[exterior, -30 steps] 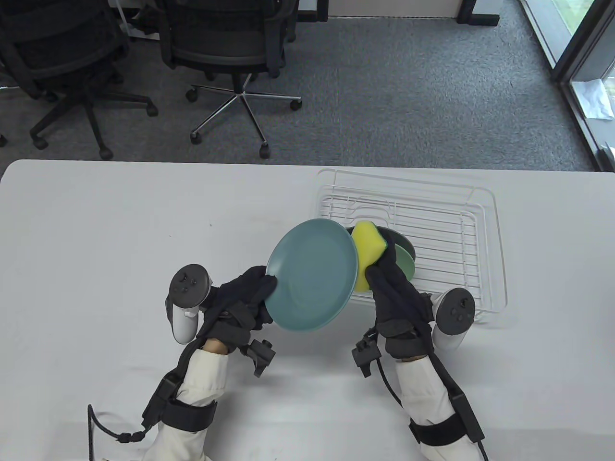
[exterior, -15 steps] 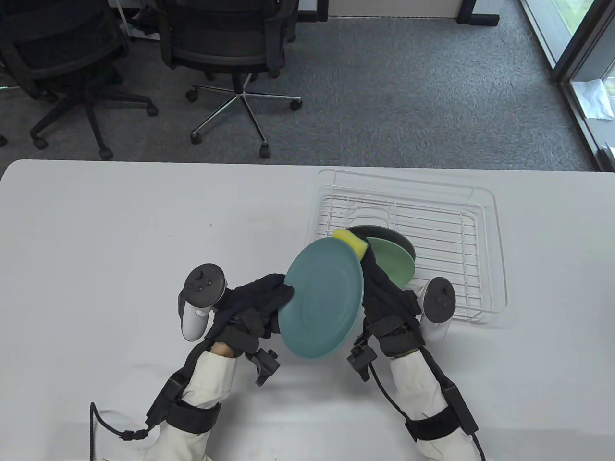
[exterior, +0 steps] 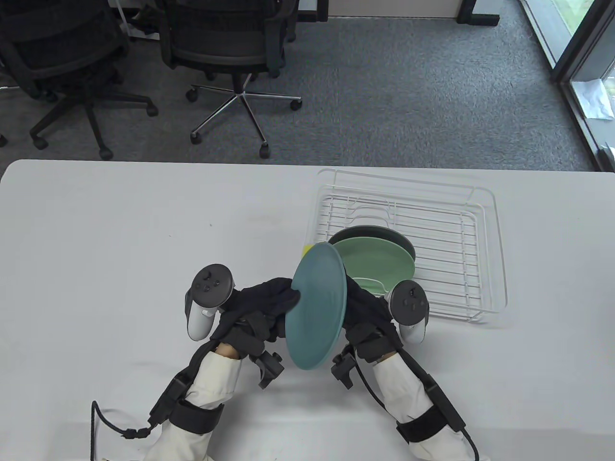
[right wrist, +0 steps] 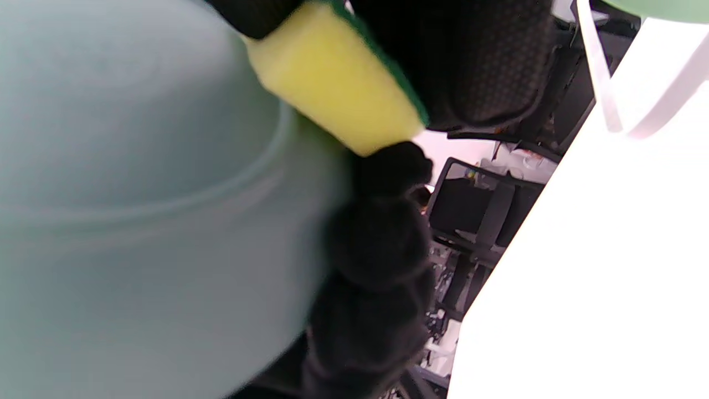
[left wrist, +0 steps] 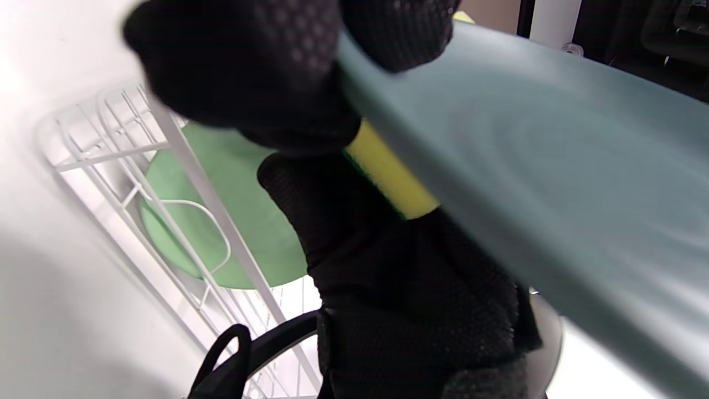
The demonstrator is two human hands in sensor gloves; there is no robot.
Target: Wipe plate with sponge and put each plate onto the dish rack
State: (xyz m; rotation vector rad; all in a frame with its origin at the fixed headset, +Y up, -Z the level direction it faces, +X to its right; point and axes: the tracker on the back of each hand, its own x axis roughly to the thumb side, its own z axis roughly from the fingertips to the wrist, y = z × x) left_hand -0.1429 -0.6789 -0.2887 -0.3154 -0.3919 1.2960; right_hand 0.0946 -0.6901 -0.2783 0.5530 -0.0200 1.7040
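the left hand [exterior: 266,300] grips the teal plate [exterior: 317,307] by its left rim, thumb over the near face and fingers curled behind, holding it almost on edge above the table [exterior: 120,240], just in front of the dish rack's near left corner. the right hand [exterior: 365,312] is on the plate's far side, mostly hidden by it in the table view; the wrist views show its fingers wrapped round the yellow sponge [right wrist: 332,83], which has a green scouring layer and lies flat against the plate's far surface. in the table view only a sliver of the sponge shows past the plate's top edge. a tracker sits on the back of each hand. the white wire dish rack [exterior: 480,240] stands on the right part of the table, and in its near left portion a light green plate [exterior: 379,261] leans over a darker green plate [exterior: 379,233] behind it. black office chairs [exterior: 226,43] stand on the grey carpet beyond the table.
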